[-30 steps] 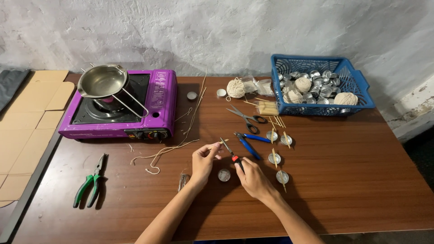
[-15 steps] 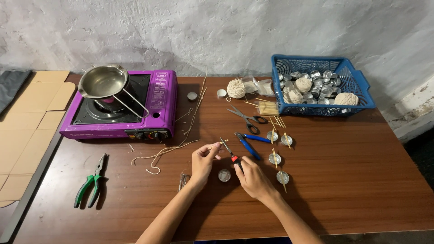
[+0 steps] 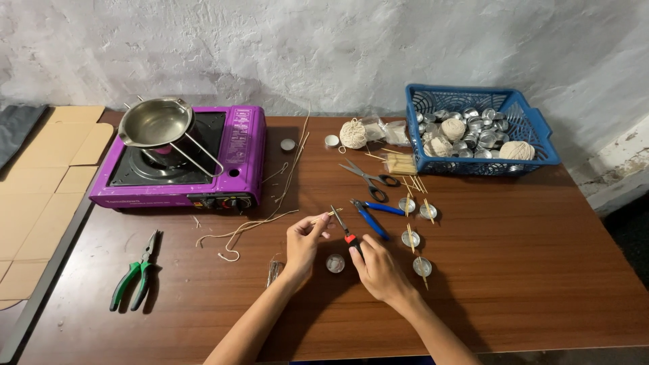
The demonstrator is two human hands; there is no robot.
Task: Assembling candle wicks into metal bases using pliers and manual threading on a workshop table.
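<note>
While the left hand [image 3: 302,242] pinches a thin wooden stick [image 3: 323,216] between thumb and fingertips, the right hand [image 3: 378,270] has its fingers curled around a small red-and-black-handled tool [image 3: 345,233], tip angled up toward the stick. Landmark: small empty metal cup [image 3: 335,263] on the table [image 3: 527,284], between both hands, just below the stick. No wick or stick on it yet. Right of that cup, four similar cups [image 3: 411,238] already carry sticks laid across them, so roughly four look prepped, one is in hand. Blue basket [image 3: 473,128] far right of the cup holds many more cups, untouched. Blue pliers [image 3: 369,216] and scissors [image 3: 368,179] lie just above it; purple stove [image 3: 182,159] with pan sits upper left, green pliers [image 3: 135,274] far left.
</note>
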